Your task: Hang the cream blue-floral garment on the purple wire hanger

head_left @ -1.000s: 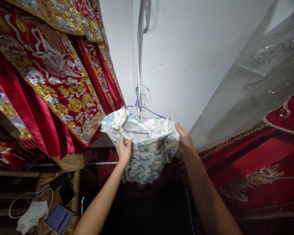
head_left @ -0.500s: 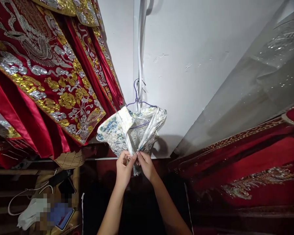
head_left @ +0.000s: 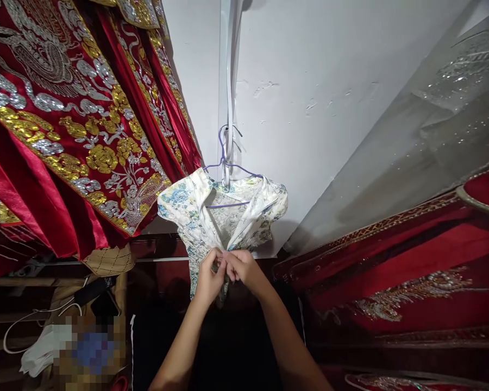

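Observation:
A white shirt with a blue and green floral print point(head_left: 183, 203) hangs by its shoulders on a thin purple hanger point(head_left: 221, 149). My left hand point(head_left: 212, 274) pinches the shirt's front edge just below the open neckline. Close against it, my right hand point(head_left: 242, 269) is closed on the opposite front edge, with the fingertips of both hands touching. The two edges meet in a V at my fingers. Any button or fastener there is hidden by my fingertips. Below my hands the lower part of the shirt falls into shadow.
Left hangs a red garment with gold and silver sequins point(head_left: 101, 157). A white strap point(head_left: 229, 70) runs down the white wall above the hanger. More red embroidered fabric point(head_left: 424, 255) lies at right. A wooden stand point(head_left: 122, 293) with cables and a white bag point(head_left: 44, 347) is lower left.
The shirt's front and shoulders have spread wider and flatter, and its left side hangs lower. My hands stay together at the front edges, the right hand turned more sideways. The view has shifted slightly.

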A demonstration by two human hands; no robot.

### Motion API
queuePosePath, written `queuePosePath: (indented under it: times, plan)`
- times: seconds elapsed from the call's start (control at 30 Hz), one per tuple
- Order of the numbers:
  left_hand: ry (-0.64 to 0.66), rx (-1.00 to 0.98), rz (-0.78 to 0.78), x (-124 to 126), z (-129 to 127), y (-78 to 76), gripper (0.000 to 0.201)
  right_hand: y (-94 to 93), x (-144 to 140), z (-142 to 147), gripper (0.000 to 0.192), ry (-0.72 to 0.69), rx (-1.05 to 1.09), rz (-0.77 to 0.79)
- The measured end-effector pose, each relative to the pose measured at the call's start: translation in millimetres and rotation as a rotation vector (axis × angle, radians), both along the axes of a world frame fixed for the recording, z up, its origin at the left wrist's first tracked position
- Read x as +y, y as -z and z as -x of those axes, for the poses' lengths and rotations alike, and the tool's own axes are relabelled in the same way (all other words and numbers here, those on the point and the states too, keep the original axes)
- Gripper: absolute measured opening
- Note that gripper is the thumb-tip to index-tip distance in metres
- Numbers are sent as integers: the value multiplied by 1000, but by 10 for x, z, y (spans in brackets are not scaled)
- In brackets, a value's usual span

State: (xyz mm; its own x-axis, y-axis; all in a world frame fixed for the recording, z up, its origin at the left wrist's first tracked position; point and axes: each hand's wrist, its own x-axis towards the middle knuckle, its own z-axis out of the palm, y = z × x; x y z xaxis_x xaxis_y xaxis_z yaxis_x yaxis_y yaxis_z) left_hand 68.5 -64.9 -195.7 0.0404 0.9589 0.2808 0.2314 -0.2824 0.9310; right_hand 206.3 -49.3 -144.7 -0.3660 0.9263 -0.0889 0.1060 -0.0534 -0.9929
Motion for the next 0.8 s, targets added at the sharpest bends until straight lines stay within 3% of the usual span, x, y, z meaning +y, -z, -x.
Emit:
queuePosePath:
  times: [0.23, 0.3, 0.4, 0.47, 0.53, 0.57, 0.7, 0.8]
  plan:
    - [-17, 318, -123, 5, -92, 54, 14, -1173, 861, -97, 31, 189, 135, -105]
    - [0, 374, -134, 64, -78, 94, 14, -1338, 946, -33, 28, 219, 244, -157]
    - [51, 357, -145, 206, -16, 0, 6, -1325, 857, 56, 31, 230, 291, -196]
    - [94, 250, -208, 340, 34, -242, 21, -1239, 747, 75, 32, 221, 273, -214]
    - [97, 115, -327, 499, 80, -611, 48, -1193, 659, 66, 32, 214, 245, -251]
    - [67, 73, -401, 581, 98, -819, 50, -1196, 631, 59, 32, 214, 229, -276]
    - [-30, 191, -585, 809, 127, -1521, 24, -1243, 624, 71, 36, 210, 171, -387]
    - [-44, 300, -628, 811, 139, -1767, 14, -1046, 694, 114, 39, 282, 179, -453]
